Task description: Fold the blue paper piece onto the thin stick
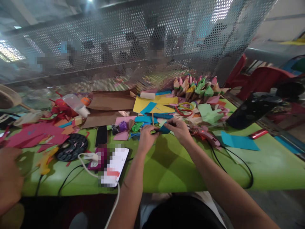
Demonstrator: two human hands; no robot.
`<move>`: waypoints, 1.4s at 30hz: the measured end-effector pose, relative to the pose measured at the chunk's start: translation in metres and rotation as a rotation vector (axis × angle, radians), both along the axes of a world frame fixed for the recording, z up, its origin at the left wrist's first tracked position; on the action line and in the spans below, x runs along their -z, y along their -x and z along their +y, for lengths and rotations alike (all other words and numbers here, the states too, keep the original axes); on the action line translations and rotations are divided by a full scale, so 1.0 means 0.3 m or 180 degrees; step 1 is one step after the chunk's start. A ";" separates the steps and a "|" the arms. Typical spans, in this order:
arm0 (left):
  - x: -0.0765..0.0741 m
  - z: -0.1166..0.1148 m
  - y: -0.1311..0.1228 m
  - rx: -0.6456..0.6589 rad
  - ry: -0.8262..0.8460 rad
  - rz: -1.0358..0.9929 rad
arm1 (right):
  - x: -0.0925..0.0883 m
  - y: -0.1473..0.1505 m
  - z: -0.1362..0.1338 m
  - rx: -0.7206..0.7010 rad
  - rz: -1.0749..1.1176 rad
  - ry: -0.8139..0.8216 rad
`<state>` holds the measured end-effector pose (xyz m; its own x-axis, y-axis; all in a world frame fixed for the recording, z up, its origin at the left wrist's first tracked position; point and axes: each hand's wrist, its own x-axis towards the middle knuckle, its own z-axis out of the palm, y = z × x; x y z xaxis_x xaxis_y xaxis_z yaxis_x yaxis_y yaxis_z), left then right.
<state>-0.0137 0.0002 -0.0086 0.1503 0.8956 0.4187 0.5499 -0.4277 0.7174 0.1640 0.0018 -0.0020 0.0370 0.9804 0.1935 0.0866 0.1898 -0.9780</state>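
Between my two hands is a small piece of blue paper (pixel 164 129), raised a little above the green tabletop. My left hand (pixel 148 136) is closed at the paper's left end, with fingers bent inward. My right hand (pixel 179 128) pinches the right end between thumb and fingers. Just beyond my left hand a thin brown stick (pixel 152 119) stands up; whether I hold it is unclear. More blue paper strips (pixel 145 119) lie right behind my hands. To the right of my right hand rests a pink glue gun (pixel 209 137) with a black cord.
A phone (pixel 117 165) with a white cable lies front left, near a yellow glue gun (pixel 47 161). Wrapped paper cones (pixel 190 86) stand at the back before a perforated metal screen (pixel 133 47). A dark tumbler (pixel 252 109) is at right. Another person's arm (pixel 9 178) enters at left.
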 end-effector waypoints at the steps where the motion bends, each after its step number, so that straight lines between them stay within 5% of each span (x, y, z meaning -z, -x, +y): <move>1: -0.001 0.000 0.001 0.0017 0.0010 -0.0005 | 0.000 0.000 0.000 -0.0002 0.0004 -0.0013; 24: 0.013 0.012 0.018 -0.0271 0.0373 -0.0726 | 0.011 -0.005 0.005 0.0008 0.0088 0.0056; 42: 0.011 -0.003 0.005 -0.0187 0.0091 -0.0309 | 0.009 -0.001 -0.005 -0.0066 0.0158 0.0235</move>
